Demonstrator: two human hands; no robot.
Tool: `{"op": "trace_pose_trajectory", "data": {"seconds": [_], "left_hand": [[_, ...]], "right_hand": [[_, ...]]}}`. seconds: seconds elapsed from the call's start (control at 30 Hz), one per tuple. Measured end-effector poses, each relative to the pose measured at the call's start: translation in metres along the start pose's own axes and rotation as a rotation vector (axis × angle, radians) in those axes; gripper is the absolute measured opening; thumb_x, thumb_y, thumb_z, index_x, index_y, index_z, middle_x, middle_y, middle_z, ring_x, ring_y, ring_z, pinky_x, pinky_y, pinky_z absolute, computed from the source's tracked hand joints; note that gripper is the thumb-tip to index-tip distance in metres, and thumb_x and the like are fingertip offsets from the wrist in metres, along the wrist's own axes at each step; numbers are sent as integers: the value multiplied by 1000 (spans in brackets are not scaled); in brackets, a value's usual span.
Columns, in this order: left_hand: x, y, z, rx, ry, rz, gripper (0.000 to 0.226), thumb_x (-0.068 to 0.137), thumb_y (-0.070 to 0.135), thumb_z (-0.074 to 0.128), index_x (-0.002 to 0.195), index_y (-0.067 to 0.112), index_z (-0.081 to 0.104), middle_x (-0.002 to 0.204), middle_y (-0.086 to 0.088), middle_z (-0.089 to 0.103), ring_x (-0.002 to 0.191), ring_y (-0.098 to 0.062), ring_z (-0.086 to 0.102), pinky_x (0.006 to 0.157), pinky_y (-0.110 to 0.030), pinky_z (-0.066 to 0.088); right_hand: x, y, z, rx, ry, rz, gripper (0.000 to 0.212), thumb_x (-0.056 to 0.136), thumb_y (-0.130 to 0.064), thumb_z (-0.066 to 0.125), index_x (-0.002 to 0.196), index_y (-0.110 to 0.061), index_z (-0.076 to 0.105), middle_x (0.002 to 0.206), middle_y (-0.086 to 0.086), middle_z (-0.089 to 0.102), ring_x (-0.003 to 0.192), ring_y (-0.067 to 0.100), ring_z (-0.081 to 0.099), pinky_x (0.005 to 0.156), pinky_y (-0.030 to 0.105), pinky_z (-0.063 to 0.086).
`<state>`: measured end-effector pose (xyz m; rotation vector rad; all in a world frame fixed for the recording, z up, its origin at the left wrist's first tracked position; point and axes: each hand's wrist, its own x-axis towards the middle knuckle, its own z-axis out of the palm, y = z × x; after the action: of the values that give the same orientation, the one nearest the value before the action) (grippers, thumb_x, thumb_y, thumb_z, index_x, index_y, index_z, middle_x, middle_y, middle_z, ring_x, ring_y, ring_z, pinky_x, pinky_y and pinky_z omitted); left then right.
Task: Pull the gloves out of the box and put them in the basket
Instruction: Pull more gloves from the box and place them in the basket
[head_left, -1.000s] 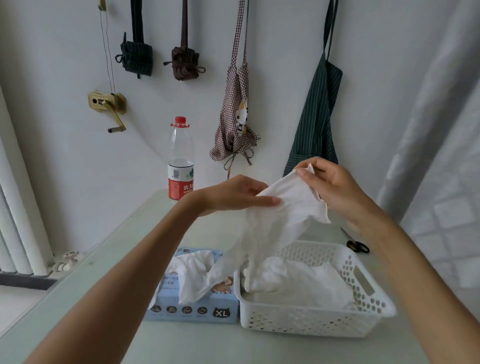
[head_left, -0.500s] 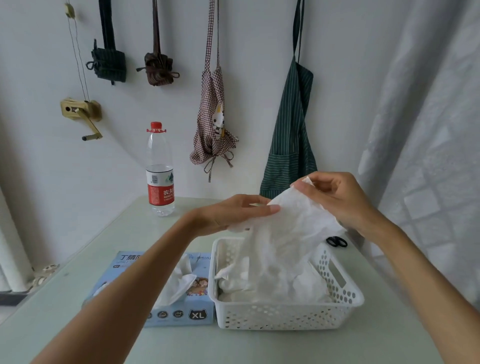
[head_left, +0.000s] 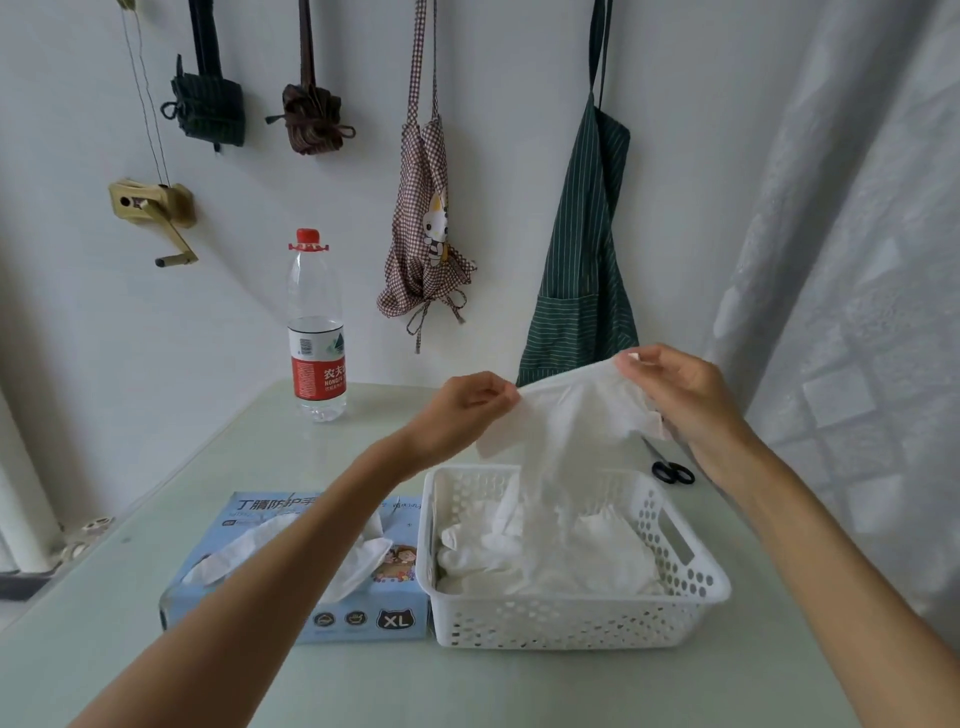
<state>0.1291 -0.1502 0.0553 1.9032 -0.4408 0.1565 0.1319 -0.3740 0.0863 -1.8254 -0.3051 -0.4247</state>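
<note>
A thin white glove (head_left: 569, 415) hangs stretched above the white perforated basket (head_left: 571, 618), its lower end trailing down inside. My left hand (head_left: 465, 410) pinches the glove's left edge and my right hand (head_left: 675, 389) pinches its right edge. More white gloves (head_left: 545, 561) lie crumpled in the basket. The blue glove box (head_left: 358, 618), marked XL, lies to the left and touches the basket. White gloves (head_left: 358, 561) stick out of its top opening, partly hidden by my left forearm.
A water bottle (head_left: 316, 332) with a red cap stands at the back of the pale green table (head_left: 467, 691). Black scissors (head_left: 670, 470) lie behind the basket on the right. Aprons and bags hang on the wall. A white curtain (head_left: 857, 312) hangs at the right.
My hands have moved apart and spread the glove wider over the basket. The glove's tail came free of the box and now hangs into the basket. The view shifted right and down.
</note>
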Motion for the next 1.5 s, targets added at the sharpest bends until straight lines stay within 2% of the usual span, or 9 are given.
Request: {"op": "trace_pose_trajectory", "data": {"seconds": [0.27,0.5,0.6,0.77,0.93,1.03,1.17,1.3,1.5], "left_hand": [[-2,0,13,-91,440,157,11,99,20,46,97,13,54,80,3,57,69,-13,53,58,-21,46],[-14,-2,-12,477,649,476,11,97,31,47,104,26,55,73,6,64,55,-16,57,53,-27,47],[-4,-26,-11,699,403,434,18,97,33,50,105,22,61,68,8,63,54,-15,57,56,-28,48],[26,-69,21,1097,-94,344,26,97,39,45,111,23,60,95,2,71,79,-19,64,62,-26,39],[42,-76,43,1276,-226,552,25,96,33,51,115,20,58,106,1,67,95,-19,61,71,-31,47],[42,-71,45,1250,-122,650,20,92,29,59,106,15,62,96,-1,67,88,-21,62,67,-32,50],[28,-58,35,1252,-225,321,50,94,57,33,95,17,64,90,2,66,84,-18,61,72,-31,50],[13,-57,16,1210,-535,5,59,82,71,41,109,22,63,107,6,63,102,-14,53,85,-30,45],[-6,-64,11,996,-563,130,49,76,59,65,114,30,54,115,12,50,102,-5,39,76,-11,31]], "right_hand": [[-4,4,57,0,371,-215,9,96,-23,53,90,-19,58,66,1,56,57,3,47,56,17,39],[-16,3,62,-67,354,-331,18,97,-26,51,87,-13,57,44,-9,37,42,8,29,44,18,24],[-23,39,48,-228,206,-116,15,96,-26,50,90,-14,57,52,-4,48,46,8,43,48,29,35],[-26,101,29,-779,-23,123,23,99,-27,44,104,-10,58,91,9,66,87,29,61,64,31,40],[-23,114,26,-1278,-153,-2,16,100,-14,42,113,-10,49,98,8,67,91,27,63,61,30,35],[-22,115,25,-1498,-254,-54,36,90,-2,55,124,-8,42,101,4,66,92,21,64,59,27,33],[-23,120,21,-1586,-376,-117,54,83,3,60,131,-6,35,111,4,62,103,21,62,66,26,36],[-23,119,17,-1471,-398,-95,48,100,-37,42,136,-7,33,114,6,63,104,24,62,65,29,35],[-30,103,6,-1075,-458,-41,27,91,-31,61,114,-23,50,92,-5,62,86,18,61,65,28,41]]}}
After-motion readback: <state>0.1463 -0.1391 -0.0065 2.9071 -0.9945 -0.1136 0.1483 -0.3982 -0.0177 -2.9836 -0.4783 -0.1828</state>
